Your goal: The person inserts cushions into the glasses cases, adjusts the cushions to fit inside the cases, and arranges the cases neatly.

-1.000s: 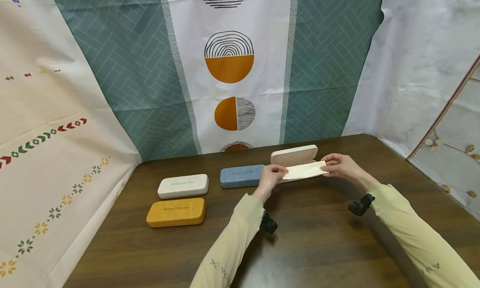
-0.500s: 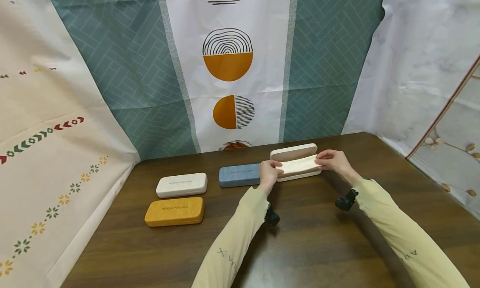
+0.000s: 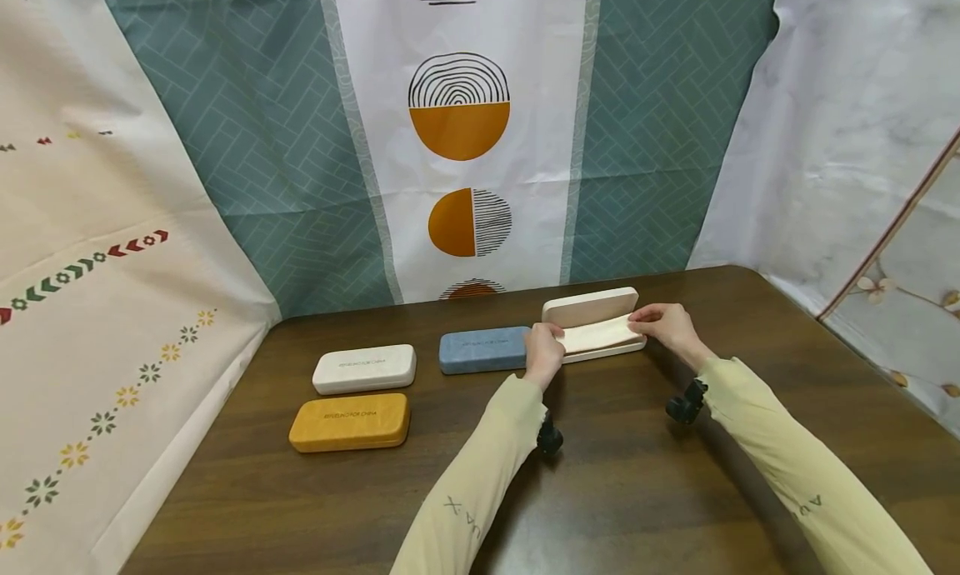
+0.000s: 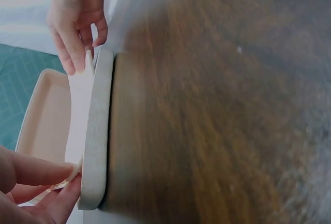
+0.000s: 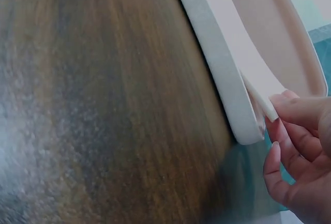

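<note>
A folded cream cloth (image 3: 597,335) is stretched lengthwise over the open white glasses case (image 3: 606,355), whose lid (image 3: 588,309) tilts back behind it. My left hand (image 3: 543,354) pinches the cloth's left end between thumb and fingers. At the other end, the right hand (image 3: 671,328) holds it in a similar pinch. Seen from the left wrist, the cloth (image 4: 78,113) sags a little between both hands and lies down inside the case's front wall (image 4: 97,141). In the right wrist view the cloth's right end (image 5: 266,102) is lifted at the rim, thumb on top.
Left of the open case is a closed blue glasses case (image 3: 482,350), close to the left hand. Farther left lie a white closed case (image 3: 365,369) and a yellow one (image 3: 351,422). Patterned fabric (image 3: 465,142) hangs behind the brown table (image 3: 615,492).
Both hands have moved the cloth slightly back and down, from in front of the open case to within its base. The case's front wall now shows below it. The closed cases stay put.
</note>
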Demonstrator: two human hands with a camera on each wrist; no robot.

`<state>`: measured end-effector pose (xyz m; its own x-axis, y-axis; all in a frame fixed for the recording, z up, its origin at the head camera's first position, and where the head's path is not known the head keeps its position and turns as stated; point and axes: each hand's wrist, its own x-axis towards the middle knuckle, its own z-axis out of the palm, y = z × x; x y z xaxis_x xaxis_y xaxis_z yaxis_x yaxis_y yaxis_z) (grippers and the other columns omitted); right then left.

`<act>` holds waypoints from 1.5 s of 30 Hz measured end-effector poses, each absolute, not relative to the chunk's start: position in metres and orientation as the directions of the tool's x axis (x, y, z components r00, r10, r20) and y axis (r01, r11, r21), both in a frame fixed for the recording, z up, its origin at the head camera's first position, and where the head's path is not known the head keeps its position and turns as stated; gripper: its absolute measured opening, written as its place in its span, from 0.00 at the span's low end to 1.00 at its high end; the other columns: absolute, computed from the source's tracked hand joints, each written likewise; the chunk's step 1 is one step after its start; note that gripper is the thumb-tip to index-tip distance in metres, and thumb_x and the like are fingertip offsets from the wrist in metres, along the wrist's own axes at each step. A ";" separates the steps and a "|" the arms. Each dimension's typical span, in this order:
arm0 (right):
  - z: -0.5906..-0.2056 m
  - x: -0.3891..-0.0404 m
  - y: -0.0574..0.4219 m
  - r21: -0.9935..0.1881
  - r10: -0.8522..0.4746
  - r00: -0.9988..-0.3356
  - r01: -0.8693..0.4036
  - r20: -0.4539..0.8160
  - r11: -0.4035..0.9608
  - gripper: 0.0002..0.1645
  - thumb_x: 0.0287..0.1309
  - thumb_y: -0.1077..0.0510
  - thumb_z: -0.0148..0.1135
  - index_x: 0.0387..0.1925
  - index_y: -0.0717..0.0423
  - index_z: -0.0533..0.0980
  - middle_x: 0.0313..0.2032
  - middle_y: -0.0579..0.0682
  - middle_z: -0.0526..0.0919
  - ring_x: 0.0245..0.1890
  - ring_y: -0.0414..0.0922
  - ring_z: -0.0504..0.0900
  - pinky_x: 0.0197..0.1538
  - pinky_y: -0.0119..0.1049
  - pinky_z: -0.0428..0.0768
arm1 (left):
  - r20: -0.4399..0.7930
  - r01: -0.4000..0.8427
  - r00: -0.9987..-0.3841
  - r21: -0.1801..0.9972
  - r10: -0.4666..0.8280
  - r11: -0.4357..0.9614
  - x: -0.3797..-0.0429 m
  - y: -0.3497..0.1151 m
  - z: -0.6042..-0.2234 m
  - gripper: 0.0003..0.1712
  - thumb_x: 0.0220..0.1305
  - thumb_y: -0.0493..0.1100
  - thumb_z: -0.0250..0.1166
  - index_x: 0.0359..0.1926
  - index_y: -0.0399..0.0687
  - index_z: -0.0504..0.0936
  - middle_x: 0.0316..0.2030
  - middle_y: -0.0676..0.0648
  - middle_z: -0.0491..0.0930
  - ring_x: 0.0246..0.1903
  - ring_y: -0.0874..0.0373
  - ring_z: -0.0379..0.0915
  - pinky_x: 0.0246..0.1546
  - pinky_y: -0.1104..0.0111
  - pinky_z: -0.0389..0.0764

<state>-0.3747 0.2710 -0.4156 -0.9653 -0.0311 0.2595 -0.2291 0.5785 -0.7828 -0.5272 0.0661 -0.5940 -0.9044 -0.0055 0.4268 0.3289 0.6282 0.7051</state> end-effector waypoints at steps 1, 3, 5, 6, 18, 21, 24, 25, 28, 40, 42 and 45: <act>-0.416 -0.375 0.271 -0.777 -0.036 -0.965 -0.232 0.262 0.586 0.14 0.48 0.63 0.67 0.35 0.70 0.79 0.31 0.59 0.82 0.28 0.43 0.74 0.27 0.29 0.69 | 0.417 0.319 -0.909 0.702 -0.004 0.637 -0.541 0.068 -0.609 0.21 0.30 0.27 0.59 0.22 0.61 0.83 0.23 0.63 0.76 0.28 0.58 0.72 0.25 0.68 0.71; -0.417 -0.375 0.272 -0.761 -0.042 -0.963 -0.238 0.267 0.603 0.13 0.48 0.63 0.67 0.35 0.70 0.79 0.30 0.58 0.82 0.27 0.43 0.74 0.27 0.30 0.68 | 0.444 0.336 -0.896 0.681 -0.002 0.651 -0.553 0.072 -0.622 0.21 0.29 0.28 0.59 0.22 0.60 0.83 0.24 0.63 0.77 0.30 0.58 0.73 0.26 0.68 0.72; -0.418 -0.375 0.272 -0.744 -0.054 -0.961 -0.246 0.272 0.621 0.13 0.48 0.63 0.67 0.34 0.69 0.79 0.29 0.57 0.82 0.28 0.43 0.74 0.27 0.30 0.69 | 0.453 0.338 -0.892 0.657 0.005 0.674 -0.516 0.070 -0.587 0.20 0.32 0.26 0.58 0.24 0.55 0.85 0.26 0.59 0.79 0.32 0.56 0.75 0.29 0.67 0.73; -0.419 -0.375 0.273 -0.738 -0.059 -0.960 -0.250 0.275 0.627 0.13 0.48 0.64 0.67 0.34 0.69 0.79 0.29 0.58 0.82 0.28 0.44 0.75 0.27 0.30 0.69 | 0.411 0.310 -0.912 0.660 0.016 0.685 -0.490 0.067 -0.557 0.20 0.35 0.25 0.58 0.27 0.51 0.86 0.28 0.55 0.80 0.34 0.54 0.75 0.32 0.66 0.74; -0.425 -0.373 0.280 -0.682 -0.088 -0.945 -0.290 0.315 0.672 0.12 0.48 0.63 0.68 0.35 0.67 0.79 0.32 0.58 0.81 0.32 0.50 0.75 0.36 0.38 0.70 | 0.297 0.257 -0.954 0.769 0.028 0.585 -0.344 0.049 -0.401 0.18 0.43 0.21 0.60 0.39 0.31 0.80 0.35 0.39 0.74 0.39 0.48 0.68 0.38 0.67 0.70; -0.423 -0.370 0.279 -0.697 -0.045 -0.943 -0.275 0.330 0.662 0.12 0.50 0.63 0.66 0.36 0.67 0.78 0.33 0.59 0.80 0.33 0.50 0.74 0.35 0.38 0.69 | 0.295 0.236 -0.955 0.822 -0.033 0.519 -0.345 0.050 -0.402 0.18 0.44 0.26 0.65 0.41 0.31 0.76 0.34 0.40 0.73 0.36 0.50 0.68 0.35 0.67 0.70; -0.417 -0.368 0.274 -0.736 0.041 -0.932 -0.256 0.359 0.626 0.12 0.53 0.62 0.63 0.38 0.68 0.76 0.35 0.61 0.79 0.33 0.49 0.73 0.34 0.34 0.69 | 0.318 0.238 -0.941 0.868 -0.119 0.436 -0.347 0.052 -0.403 0.20 0.45 0.30 0.67 0.42 0.31 0.73 0.35 0.40 0.71 0.34 0.51 0.67 0.35 0.66 0.70; -0.415 -0.367 0.271 -0.757 0.069 -0.929 -0.253 0.365 0.602 0.13 0.54 0.63 0.62 0.40 0.68 0.75 0.36 0.62 0.78 0.33 0.48 0.73 0.34 0.32 0.70 | 0.326 0.241 -0.933 0.880 -0.151 0.410 -0.348 0.053 -0.403 0.20 0.46 0.31 0.67 0.42 0.31 0.71 0.35 0.41 0.70 0.34 0.52 0.66 0.35 0.65 0.69; -0.411 -0.367 0.260 -0.838 0.164 -0.923 -0.228 0.349 0.496 0.15 0.56 0.64 0.59 0.43 0.71 0.71 0.37 0.62 0.75 0.32 0.42 0.72 0.31 0.26 0.71 | 0.333 0.243 -0.913 0.908 -0.237 0.340 -0.349 0.055 -0.402 0.20 0.48 0.33 0.67 0.41 0.32 0.68 0.34 0.42 0.65 0.33 0.51 0.63 0.36 0.63 0.68; -0.411 -0.373 0.228 -0.967 0.289 -0.942 -0.102 0.170 0.234 0.38 0.62 0.47 0.50 0.62 0.69 0.54 0.58 0.66 0.60 0.58 0.56 0.58 0.57 0.45 0.58 | 0.259 0.190 -0.935 0.942 -0.242 0.276 -0.353 0.063 -0.404 0.34 0.57 0.44 0.64 0.56 0.25 0.62 0.51 0.32 0.62 0.52 0.41 0.61 0.52 0.58 0.63; -0.412 -0.373 0.226 -0.964 0.261 -0.956 -0.068 0.137 0.257 0.42 0.62 0.42 0.49 0.63 0.70 0.52 0.60 0.67 0.57 0.60 0.57 0.55 0.58 0.47 0.56 | 0.250 0.179 -0.940 0.940 -0.233 0.289 -0.353 0.064 -0.405 0.34 0.57 0.44 0.63 0.56 0.25 0.63 0.50 0.32 0.62 0.52 0.41 0.61 0.52 0.58 0.62; -0.413 -0.371 0.224 -0.957 0.280 -0.954 -0.024 0.109 0.290 0.43 0.60 0.39 0.50 0.62 0.70 0.55 0.60 0.65 0.58 0.60 0.56 0.56 0.58 0.47 0.55 | 0.245 0.175 -0.945 0.938 -0.218 0.299 -0.351 0.066 -0.405 0.32 0.58 0.45 0.63 0.56 0.26 0.63 0.50 0.32 0.63 0.52 0.41 0.61 0.51 0.58 0.63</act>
<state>-0.3714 0.2238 -0.4133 -0.9538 0.2801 0.1087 -0.0237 0.2905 -0.9566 -0.3506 0.0664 -0.4054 -0.9445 -0.2182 0.2455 0.1748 0.2988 0.9382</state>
